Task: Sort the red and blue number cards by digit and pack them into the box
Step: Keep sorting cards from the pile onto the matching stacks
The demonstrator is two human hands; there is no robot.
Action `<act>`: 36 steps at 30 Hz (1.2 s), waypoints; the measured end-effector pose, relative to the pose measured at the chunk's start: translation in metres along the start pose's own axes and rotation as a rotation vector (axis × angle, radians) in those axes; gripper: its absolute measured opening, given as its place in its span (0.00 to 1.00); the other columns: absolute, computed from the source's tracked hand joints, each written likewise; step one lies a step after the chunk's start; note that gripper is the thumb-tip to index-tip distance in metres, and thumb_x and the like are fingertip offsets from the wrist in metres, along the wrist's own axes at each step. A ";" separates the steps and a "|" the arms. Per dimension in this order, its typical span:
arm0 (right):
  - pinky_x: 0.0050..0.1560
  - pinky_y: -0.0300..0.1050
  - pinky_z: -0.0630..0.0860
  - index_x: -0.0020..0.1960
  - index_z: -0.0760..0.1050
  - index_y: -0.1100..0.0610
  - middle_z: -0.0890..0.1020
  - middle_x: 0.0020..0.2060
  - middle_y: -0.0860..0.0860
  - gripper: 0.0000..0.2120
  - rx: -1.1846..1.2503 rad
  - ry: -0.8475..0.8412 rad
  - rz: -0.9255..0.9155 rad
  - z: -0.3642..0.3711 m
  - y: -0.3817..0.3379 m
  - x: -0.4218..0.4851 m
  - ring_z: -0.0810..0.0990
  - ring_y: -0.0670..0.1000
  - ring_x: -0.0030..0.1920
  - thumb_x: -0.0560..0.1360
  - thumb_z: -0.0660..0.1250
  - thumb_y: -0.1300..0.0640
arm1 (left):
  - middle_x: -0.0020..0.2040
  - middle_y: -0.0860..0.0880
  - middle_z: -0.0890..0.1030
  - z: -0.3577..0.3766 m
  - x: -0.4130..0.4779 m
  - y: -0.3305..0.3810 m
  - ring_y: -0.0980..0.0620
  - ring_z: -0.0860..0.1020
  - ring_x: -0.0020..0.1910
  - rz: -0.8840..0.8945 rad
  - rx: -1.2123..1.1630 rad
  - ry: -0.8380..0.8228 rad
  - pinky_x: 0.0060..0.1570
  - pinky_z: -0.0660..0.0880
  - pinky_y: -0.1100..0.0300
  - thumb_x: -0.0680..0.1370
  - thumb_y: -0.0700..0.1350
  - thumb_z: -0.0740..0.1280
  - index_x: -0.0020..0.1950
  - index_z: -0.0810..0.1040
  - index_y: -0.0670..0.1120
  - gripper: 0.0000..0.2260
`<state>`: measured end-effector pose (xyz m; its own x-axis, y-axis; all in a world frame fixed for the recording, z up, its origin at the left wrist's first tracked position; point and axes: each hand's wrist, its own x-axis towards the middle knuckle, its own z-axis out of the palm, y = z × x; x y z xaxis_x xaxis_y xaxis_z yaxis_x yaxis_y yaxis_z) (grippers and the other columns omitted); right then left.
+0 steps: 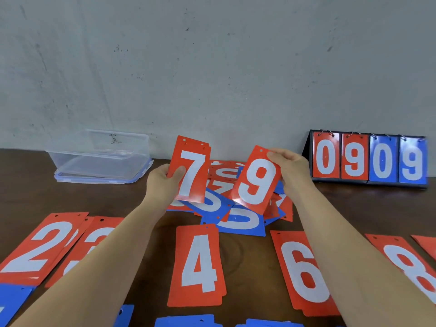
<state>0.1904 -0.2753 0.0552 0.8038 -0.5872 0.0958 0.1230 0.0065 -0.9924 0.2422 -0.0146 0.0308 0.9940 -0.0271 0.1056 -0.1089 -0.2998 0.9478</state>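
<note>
Tabletop (247, 267): left grip (162, 182) holds 7 (192, 175), right grip (292, 168) 9 (257, 182) (scoreboard (368, 159): 0909).

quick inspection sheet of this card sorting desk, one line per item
surface: dark wooden table
job's things: red 2 stack, red 4 stack, red 6 stack and red 8 stack in a near row; blue cards at near edge; mixed pile at centre; clear box far left, no cards seen inside
clutter: flip scoreboard reading 0909, far right
grippers: left hand grips red 7 cards; right hand pinches red 9 card
cables: nothing seen
surroundings: grey wall behind
</note>
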 end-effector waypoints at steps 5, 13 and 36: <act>0.35 0.43 0.81 0.56 0.76 0.53 0.82 0.45 0.51 0.14 -0.049 -0.002 0.003 -0.034 -0.018 -0.021 0.83 0.51 0.41 0.72 0.74 0.58 | 0.59 0.46 0.81 0.019 -0.012 0.016 0.44 0.80 0.57 0.067 0.013 -0.046 0.59 0.77 0.49 0.81 0.52 0.63 0.64 0.76 0.43 0.17; 0.36 0.38 0.80 0.59 0.75 0.53 0.80 0.53 0.50 0.17 -0.126 0.103 -0.097 -0.072 -0.021 -0.048 0.82 0.49 0.47 0.73 0.73 0.55 | 0.59 0.47 0.81 0.089 -0.069 0.053 0.48 0.81 0.51 0.040 -0.085 -0.249 0.51 0.79 0.55 0.80 0.52 0.64 0.63 0.77 0.44 0.15; 0.37 0.40 0.77 0.47 0.78 0.53 0.84 0.45 0.49 0.04 -0.220 0.185 0.083 -0.243 -0.043 -0.128 0.83 0.48 0.44 0.78 0.66 0.55 | 0.58 0.49 0.82 0.191 -0.170 0.101 0.46 0.82 0.54 -0.049 -0.237 -0.289 0.58 0.78 0.45 0.78 0.55 0.68 0.66 0.76 0.47 0.20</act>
<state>-0.0594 -0.3971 0.0671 0.6834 -0.7298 0.0180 -0.0841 -0.1032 -0.9911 0.0635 -0.2226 0.0509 0.9553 -0.2958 0.0008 -0.0254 -0.0792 0.9965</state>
